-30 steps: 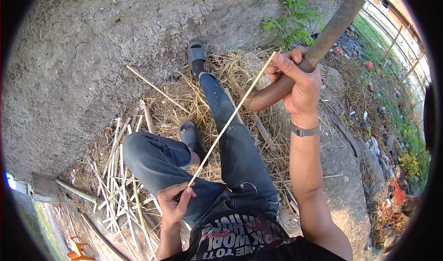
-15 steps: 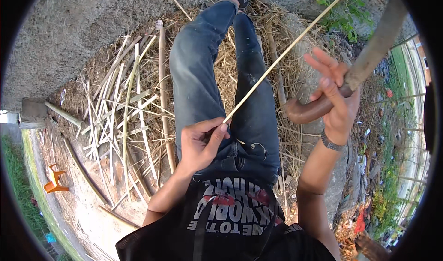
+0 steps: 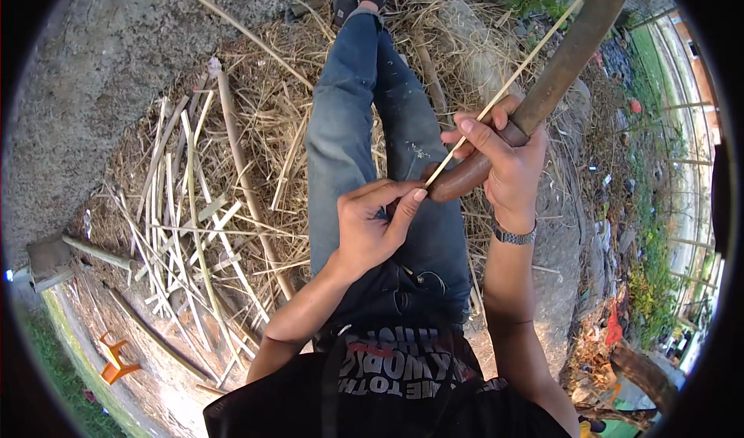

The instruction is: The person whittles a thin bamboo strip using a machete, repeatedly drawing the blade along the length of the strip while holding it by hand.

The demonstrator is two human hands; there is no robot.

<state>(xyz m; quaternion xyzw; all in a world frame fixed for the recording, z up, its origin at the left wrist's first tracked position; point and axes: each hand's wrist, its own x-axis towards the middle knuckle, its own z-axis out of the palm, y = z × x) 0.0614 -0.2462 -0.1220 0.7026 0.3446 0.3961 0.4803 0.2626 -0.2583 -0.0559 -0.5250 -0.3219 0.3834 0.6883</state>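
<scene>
Between thumb and forefinger, my left hand [image 3: 380, 225] pinches the near end of a thin, pale bamboo strip [image 3: 535, 53]. The strip slants up to the far right over my thighs. My right hand [image 3: 508, 155] grips the curved brown wooden handle of a machete [image 3: 573, 54]. Its broad, dull blade points away to the upper right, roughly alongside the strip. The right thumb and fingers also lie at the strip where it crosses them; whether they press on it I cannot tell. The handle's rounded butt sits close beside my left fingertips.
Left of my legs lies a heap of split bamboo strips [image 3: 174, 229] on dry straw [image 3: 263, 120]. A longer bamboo pole [image 3: 236, 140] runs beside it. An orange plastic chair [image 3: 116, 360] stands at the far left, and a rough log [image 3: 643, 376] lies at the lower right.
My right hand has come in leftward with the machete, bringing its fingers to the strip. My left hand has shifted right with the strip's end. The view has turned slightly.
</scene>
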